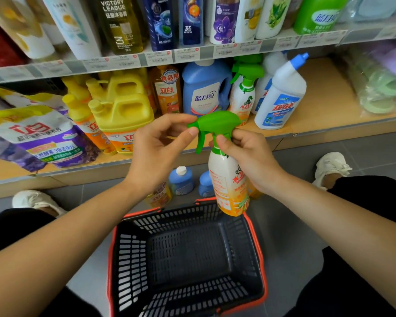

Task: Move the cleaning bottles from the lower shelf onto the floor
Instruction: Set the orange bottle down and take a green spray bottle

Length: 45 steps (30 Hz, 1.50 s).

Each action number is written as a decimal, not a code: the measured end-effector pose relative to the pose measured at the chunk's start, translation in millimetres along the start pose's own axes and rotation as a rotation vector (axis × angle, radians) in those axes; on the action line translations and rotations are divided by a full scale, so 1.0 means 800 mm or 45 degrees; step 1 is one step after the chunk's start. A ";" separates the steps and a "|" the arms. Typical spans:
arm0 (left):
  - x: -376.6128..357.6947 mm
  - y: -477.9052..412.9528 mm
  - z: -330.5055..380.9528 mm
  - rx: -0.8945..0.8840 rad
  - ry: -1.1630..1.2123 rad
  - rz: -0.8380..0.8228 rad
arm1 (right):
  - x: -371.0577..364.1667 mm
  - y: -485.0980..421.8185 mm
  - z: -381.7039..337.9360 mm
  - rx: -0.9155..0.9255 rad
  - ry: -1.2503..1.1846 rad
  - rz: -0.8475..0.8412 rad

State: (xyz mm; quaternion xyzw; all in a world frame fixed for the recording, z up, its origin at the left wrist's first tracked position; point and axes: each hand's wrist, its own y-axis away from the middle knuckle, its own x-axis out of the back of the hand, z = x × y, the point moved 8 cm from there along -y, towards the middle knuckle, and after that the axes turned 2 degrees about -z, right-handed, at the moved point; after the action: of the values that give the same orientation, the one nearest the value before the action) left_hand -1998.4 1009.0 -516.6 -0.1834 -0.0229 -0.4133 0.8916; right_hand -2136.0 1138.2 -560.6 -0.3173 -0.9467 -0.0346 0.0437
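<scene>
We list what we see, left to right.

- Left shoe (36,201): white, on the grey floor (295,236).
- Refill pouch (44,138): purple and white, leaning at the left of the lower shelf (325,104).
- Yellow jugs (121,110): grouped on that shelf, just right of the pouch.
- Left hand (156,152): raised before the shelf edge; thumb and forefinger pinch the nozzle tip of the held spray bottle.
- Small orange bottle (159,195): on the floor, behind the basket.
- Orange bottle (168,92): upright on the shelf, beside the jugs.
- Two blue bottles (181,181): on the floor, side by side, one with a white cap.
- Basket (133,259): black with red rim, on the floor between our knees.
- Blue jug (205,88): on the shelf, mid-row.
- Spray bottle (229,179): green trigger head, white and orange body, held upright in the air above the basket's far right corner, off both shelf and floor.
- Shelf sprayer (245,94): same kind, standing behind it.
- Right hand (249,154): wrapped round the held bottle's neck under the trigger.
- White bottle (281,94): blue angled cap, on the shelf.
- Right shoe (332,167): white, on the floor.
</scene>
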 end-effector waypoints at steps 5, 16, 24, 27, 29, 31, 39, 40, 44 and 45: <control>0.003 0.003 -0.006 0.071 0.069 0.017 | 0.001 -0.002 0.000 0.053 0.067 -0.040; 0.004 0.010 0.031 -0.382 -0.524 0.015 | 0.002 -0.010 -0.006 0.144 0.154 -0.086; 0.009 0.016 0.057 -0.777 -0.784 0.050 | -0.008 -0.007 0.000 0.030 -0.006 -0.172; 0.010 0.014 0.057 -0.772 -0.777 0.023 | -0.008 -0.007 0.001 0.012 -0.015 -0.173; 0.011 0.013 0.054 -0.726 -0.736 0.005 | -0.007 -0.006 0.003 -0.002 -0.017 -0.168; 0.012 0.011 0.049 -0.613 -0.658 -0.004 | -0.007 -0.005 0.004 -0.013 -0.016 -0.152; 0.015 -0.002 0.000 0.055 -0.100 0.055 | -0.004 -0.003 0.001 -0.011 0.004 -0.092; 0.012 -0.002 -0.003 0.074 -0.075 0.029 | -0.004 -0.003 0.002 -0.017 0.000 -0.085; 0.000 -0.002 -0.018 0.143 0.065 -0.067 | 0.001 -0.005 0.007 -0.068 -0.023 -0.045; -0.003 0.000 -0.026 0.193 0.125 -0.080 | 0.004 -0.006 0.007 -0.080 -0.038 -0.025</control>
State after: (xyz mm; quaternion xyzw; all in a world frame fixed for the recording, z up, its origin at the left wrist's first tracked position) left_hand -2002.5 1003.7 -536.9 -0.0941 -0.0162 -0.4466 0.8896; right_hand -2141.6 1136.9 -566.4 -0.3097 -0.9487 -0.0599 0.0190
